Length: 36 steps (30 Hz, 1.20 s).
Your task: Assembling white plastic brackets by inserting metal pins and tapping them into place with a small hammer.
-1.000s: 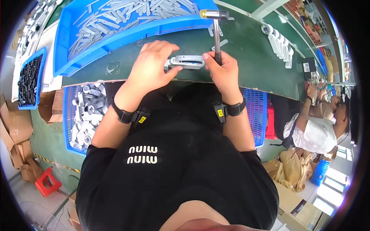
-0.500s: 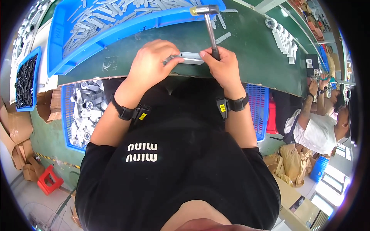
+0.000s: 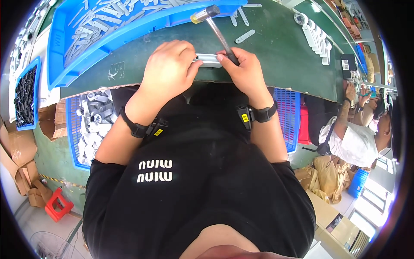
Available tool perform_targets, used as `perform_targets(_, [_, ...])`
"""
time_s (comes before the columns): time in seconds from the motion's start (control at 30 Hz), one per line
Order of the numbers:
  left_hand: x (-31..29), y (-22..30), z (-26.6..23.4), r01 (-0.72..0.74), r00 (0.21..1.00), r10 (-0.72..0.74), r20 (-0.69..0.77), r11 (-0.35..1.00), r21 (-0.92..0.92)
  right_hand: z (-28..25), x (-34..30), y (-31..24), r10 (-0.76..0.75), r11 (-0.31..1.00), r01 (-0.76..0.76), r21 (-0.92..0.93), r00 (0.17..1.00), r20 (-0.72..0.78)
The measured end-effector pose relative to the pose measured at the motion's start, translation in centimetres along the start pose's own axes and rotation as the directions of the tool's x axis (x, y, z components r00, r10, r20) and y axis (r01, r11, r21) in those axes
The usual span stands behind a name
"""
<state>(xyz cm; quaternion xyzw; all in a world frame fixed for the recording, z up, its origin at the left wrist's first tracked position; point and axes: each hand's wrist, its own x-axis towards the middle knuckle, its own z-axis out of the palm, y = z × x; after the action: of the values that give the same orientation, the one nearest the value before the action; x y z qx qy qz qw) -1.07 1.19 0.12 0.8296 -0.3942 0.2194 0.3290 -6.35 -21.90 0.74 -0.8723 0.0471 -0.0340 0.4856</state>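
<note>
Over the near edge of the green bench, my left hand point(image 3: 171, 67) pinches the left end of a short grey-white channel-shaped part point(image 3: 208, 59). At that part's other end is my right hand point(image 3: 242, 71), its thumb and fingers closed on the dark grip of a mallet point(image 3: 221, 38). The mallet's head, dark at one end and yellowish at the other, tilts up and left over the bench. My right thumb also touches the part. What lies under my left fingers is hidden.
A blue tray point(image 3: 97, 49) of flat grey strips fills the back left; loose strips point(image 3: 245, 36) lie beside it. Several white round-headed parts point(image 3: 317, 41) line the right side. Blue baskets point(image 3: 74, 142) flank my lap. A black-parts bin point(image 3: 36, 93) stands left. Another person point(image 3: 355, 140) works at right.
The mallet's head has tipped to the left, and its handle now leans more. Both hands and the channel-shaped part have shifted slightly left in view.
</note>
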Motion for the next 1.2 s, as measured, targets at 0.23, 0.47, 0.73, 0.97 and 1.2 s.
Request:
perform_targets(0.23, [0.1,0.7,0.5,-0.042,0.993,0.037,0.114,0.998,0.039,0.3,-0.1,0.0,-0.018,0.999,0.017,-0.033,1.0,-0.023])
perform_targets(0.47, [0.0,0.2,1.5,-0.107,0.991,0.103,0.091,0.993,0.044,0.3,-0.4,-0.2,0.005,0.996,-0.009,-0.094,0.999,-0.042])
perform_targets(0.73, [-0.2,0.2,1.4,-0.126,0.991,0.121,0.057,0.986,0.111,-3.0,-7.7,0.6,-0.2,0.962,0.229,0.148,0.961,-0.19])
perform_targets(0.97, [-0.3,0.2,1.7,-0.12,0.991,0.114,0.067,0.988,0.095,-2.3,-11.5,3.0,-0.155,0.941,0.109,-0.319,0.981,-0.119])
perform_targets(1.2, [-0.2,0.3,1.7,-0.111,0.991,0.104,0.082,0.99,0.085,-1.8,-11.8,3.4,-0.331,0.943,0.32,-0.088,0.894,-0.303])
